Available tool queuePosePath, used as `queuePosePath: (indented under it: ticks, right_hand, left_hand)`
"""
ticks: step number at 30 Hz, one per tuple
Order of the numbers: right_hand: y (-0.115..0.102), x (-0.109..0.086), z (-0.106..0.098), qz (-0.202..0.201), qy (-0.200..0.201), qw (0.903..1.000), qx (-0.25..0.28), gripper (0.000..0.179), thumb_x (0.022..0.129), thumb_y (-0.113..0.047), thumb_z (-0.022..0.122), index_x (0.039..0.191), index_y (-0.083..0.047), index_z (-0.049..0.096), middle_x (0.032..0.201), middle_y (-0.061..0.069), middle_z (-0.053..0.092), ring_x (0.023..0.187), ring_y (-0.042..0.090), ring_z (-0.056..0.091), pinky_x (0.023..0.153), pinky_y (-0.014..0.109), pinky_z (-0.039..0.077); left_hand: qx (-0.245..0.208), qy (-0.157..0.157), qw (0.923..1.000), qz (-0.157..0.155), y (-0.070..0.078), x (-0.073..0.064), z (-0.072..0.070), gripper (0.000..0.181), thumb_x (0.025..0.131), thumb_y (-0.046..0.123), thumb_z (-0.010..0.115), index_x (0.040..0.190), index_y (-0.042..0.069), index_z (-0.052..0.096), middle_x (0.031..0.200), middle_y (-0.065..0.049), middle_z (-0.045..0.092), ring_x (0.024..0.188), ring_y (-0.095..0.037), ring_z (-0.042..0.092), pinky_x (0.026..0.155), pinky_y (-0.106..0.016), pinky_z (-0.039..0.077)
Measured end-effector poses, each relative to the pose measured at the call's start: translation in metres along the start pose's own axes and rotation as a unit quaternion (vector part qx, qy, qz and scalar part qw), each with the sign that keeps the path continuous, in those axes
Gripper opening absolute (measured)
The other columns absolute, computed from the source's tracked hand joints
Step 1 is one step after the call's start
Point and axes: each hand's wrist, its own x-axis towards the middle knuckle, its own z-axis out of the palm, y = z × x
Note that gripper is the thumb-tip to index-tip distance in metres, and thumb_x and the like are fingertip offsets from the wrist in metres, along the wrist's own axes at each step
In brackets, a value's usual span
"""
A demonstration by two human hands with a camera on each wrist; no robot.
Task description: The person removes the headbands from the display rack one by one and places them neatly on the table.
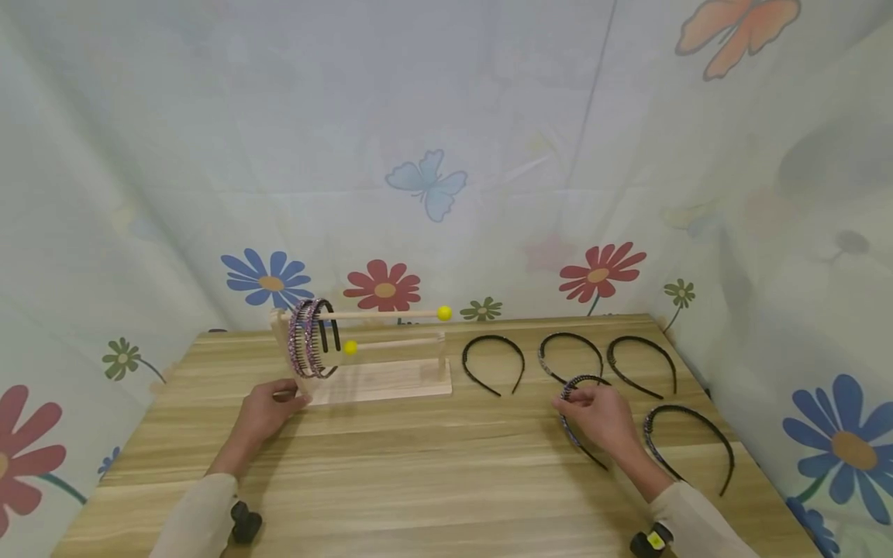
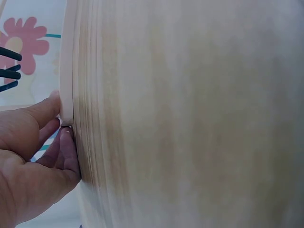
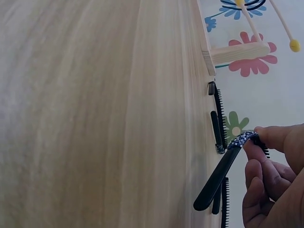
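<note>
At the left end of a wooden display rack, my left hand pinches the base board between thumb and fingers. Two glittery pink-purple headbands with comb teeth hang on the rack's upper rod, close to its left end. On the right, my right hand pinches a black headband by its sparkly dark-blue section. That headband is tilted, one tip pointing down toward the table in the right wrist view.
Several black headbands lie on the wooden table, including one headband beside the rack and another headband near the right edge. Yellow balls cap the rack's rods. A flowered cloth hangs behind.
</note>
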Motion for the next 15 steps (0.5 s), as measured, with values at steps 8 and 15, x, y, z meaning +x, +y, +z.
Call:
queuePosePath:
  ticks: [8, 15]
  right_hand:
    - [0.0010, -0.0004, -0.0009, 0.011, -0.016, 0.9998, -0.004, 0.036, 0.092, -0.035, 0.077, 0.101, -0.001, 0.079, 0.096, 0.014, 0.078, 0.090, 0.029, 0.074, 0.074, 0.042, 0.060]
    - [0.0041, -0.0002, -0.0003, 0.020, -0.028, 0.9994, -0.007, 0.032, 0.092, -0.036, 0.077, 0.094, -0.005, 0.081, 0.089, 0.008, 0.079, 0.085, 0.024, 0.073, 0.069, 0.037, 0.057]
  left_hand:
    - [-0.001, 0.001, 1.0000, -0.002, -0.0020, 0.0014, 0.0004, 0.051, 0.097, 0.028, 0.072, 0.133, -0.008, 0.062, 0.129, -0.028, 0.065, 0.115, -0.043, 0.066, 0.091, -0.053, 0.056]
    - [-0.001, 0.001, 1.0000, 0.003, -0.0011, 0.0013, 0.0001, 0.052, 0.097, 0.028, 0.072, 0.133, -0.008, 0.062, 0.129, -0.028, 0.066, 0.115, -0.043, 0.067, 0.092, -0.053, 0.056]
